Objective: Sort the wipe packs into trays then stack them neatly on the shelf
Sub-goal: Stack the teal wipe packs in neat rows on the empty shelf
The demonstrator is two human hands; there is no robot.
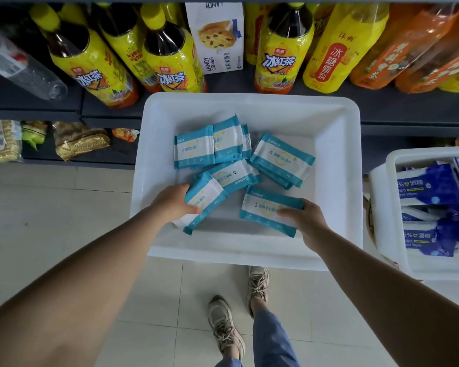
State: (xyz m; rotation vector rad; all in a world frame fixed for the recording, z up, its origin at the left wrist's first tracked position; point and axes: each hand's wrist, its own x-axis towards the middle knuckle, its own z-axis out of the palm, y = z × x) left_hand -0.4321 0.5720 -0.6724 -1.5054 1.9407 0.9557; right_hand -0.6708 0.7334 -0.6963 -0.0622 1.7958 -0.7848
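Head view: white tray overhangs the shelf edge. Left hand clamps a teal pack near the tray's near-left corner, long axis running diagonally away to the right. Right hand pinches a second pack at the near edge, long axis across. Loose packs lie just beyond both hands, mid-tray.
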